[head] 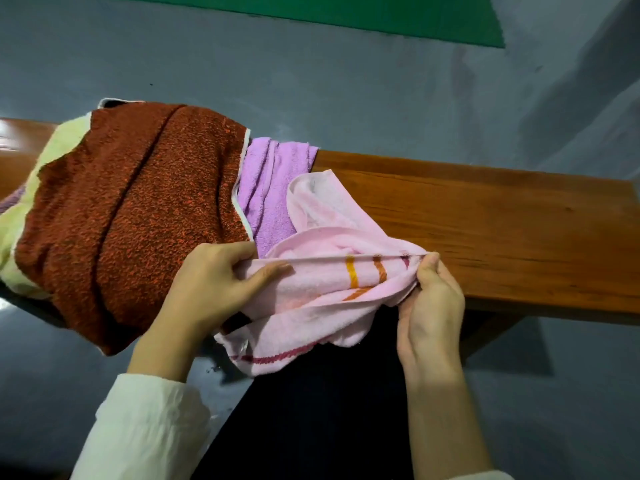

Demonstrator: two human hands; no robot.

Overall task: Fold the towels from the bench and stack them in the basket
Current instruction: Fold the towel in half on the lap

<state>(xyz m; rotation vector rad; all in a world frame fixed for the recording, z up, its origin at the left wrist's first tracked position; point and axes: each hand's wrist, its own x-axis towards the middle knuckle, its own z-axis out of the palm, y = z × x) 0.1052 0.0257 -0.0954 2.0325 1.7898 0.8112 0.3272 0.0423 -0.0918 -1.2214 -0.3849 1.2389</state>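
Left hand (pixel 221 285) & right hand (pixel 429 299) pinching pink towel (pixel 322 282) edge taut, near side of surface (pixel 485 220). Early: nothing looking folded yet; red-brown towel (pixel 131 209), purple towel (pixel 266 188) lying heaped left. Basket not in view.

A plain indoor room, most likely a household or laundry space, is suggested, though the exact kind cannot be told. A long varnished wooden bench (pixel 502 216) is set on a smooth grey painted floor (pixel 311 91), and a green strip (pixel 346 12) (mat or paint, unclear) is seen at the far edge. Terry towels are heaped on the bench: a rust-red towel (pixel 131 209), a lilac towel (pixel 266 188), a pale yellow towel (pixel 59 140) and a striped pink towel (pixel 329 282).
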